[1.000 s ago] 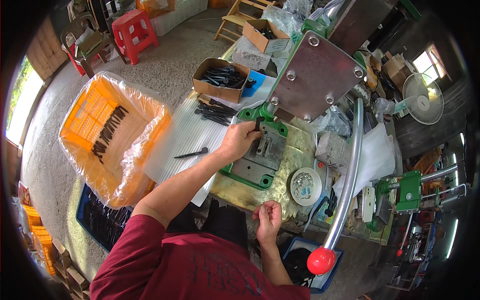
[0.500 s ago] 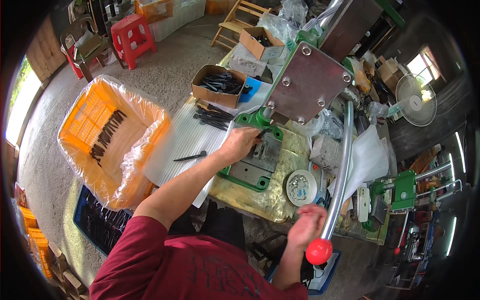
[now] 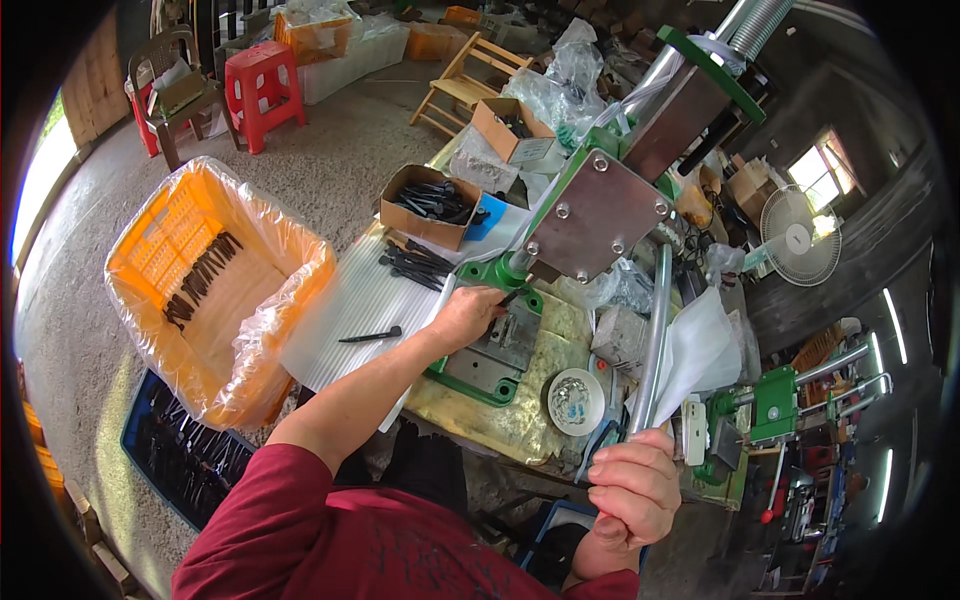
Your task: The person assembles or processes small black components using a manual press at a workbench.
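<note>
My left hand (image 3: 466, 316) reaches onto the grey die block (image 3: 500, 345) under the press head (image 3: 598, 215) and pinches a small black part there. My right hand (image 3: 632, 490) is closed around the lower end of the long silver press lever (image 3: 655, 330), covering its red knob. A single black part (image 3: 370, 336) lies on the white corrugated sheet (image 3: 350, 310) left of my left hand, and a loose pile of black parts (image 3: 415, 265) lies further back on it.
An orange crate lined with clear plastic (image 3: 215, 280) holds several black parts at the left. A cardboard box of black parts (image 3: 430, 205) stands behind the sheet. A small round dish (image 3: 577, 400) sits by the lever. A blue crate (image 3: 175, 450) is on the floor.
My right hand rose from near my lap to the red knob and now grips the lever's end. The lever and press head stand higher in view. My left hand stays at the die.
</note>
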Motion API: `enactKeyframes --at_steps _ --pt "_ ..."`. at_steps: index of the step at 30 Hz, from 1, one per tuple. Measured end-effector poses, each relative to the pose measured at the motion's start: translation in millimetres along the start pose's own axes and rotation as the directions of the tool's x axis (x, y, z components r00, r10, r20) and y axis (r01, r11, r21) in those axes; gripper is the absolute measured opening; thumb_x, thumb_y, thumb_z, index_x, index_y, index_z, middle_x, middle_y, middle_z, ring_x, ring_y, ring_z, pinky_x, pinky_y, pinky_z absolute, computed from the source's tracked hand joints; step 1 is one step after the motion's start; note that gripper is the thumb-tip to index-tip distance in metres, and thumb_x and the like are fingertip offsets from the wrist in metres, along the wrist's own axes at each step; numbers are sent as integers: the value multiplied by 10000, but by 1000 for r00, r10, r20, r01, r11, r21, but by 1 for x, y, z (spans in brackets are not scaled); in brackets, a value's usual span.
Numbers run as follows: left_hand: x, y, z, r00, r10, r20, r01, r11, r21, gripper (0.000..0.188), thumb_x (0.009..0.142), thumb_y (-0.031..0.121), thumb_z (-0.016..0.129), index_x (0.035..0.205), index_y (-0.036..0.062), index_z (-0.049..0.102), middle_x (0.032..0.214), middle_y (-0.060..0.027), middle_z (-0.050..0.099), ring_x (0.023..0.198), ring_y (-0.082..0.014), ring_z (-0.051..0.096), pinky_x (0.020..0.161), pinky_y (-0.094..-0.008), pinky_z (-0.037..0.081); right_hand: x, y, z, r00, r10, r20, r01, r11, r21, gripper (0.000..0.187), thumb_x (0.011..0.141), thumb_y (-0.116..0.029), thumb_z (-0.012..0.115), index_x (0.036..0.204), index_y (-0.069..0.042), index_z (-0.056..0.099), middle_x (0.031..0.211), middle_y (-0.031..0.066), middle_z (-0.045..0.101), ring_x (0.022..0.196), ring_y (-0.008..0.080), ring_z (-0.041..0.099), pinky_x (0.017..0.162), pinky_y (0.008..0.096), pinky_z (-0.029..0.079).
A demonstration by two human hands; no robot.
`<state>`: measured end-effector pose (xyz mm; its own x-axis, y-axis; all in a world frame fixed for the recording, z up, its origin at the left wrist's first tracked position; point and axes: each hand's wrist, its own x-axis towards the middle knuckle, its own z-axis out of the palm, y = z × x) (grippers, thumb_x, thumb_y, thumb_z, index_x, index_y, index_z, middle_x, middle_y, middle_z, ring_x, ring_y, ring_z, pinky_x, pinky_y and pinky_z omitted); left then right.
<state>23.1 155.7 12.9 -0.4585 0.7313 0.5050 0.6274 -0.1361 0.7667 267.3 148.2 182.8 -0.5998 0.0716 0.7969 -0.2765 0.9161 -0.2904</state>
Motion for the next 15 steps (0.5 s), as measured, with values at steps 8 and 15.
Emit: enactKeyframes --at_steps 8,15 --pt "1 1 -4 1000 -7 23 6 998 58 139 688 9 563 824 -14 548 748 -185 548 722 -363 521 617 -396 410 13 5 -1 999 -26 -25 29 989 143 305 767 -341 560 610 -83 515 559 24 532 492 177 521 561 335 417" --pt "2 0 6 996 73 -41 -72 997 29 106 701 39 578 705 -19 489 663 -175 496 661 -350 498 571 -378 398 -62 71 65 958 -157 239 241 895 -377 197 702 -99 545 546 -107 425 545 14 484 559 169 524 643 341 416"
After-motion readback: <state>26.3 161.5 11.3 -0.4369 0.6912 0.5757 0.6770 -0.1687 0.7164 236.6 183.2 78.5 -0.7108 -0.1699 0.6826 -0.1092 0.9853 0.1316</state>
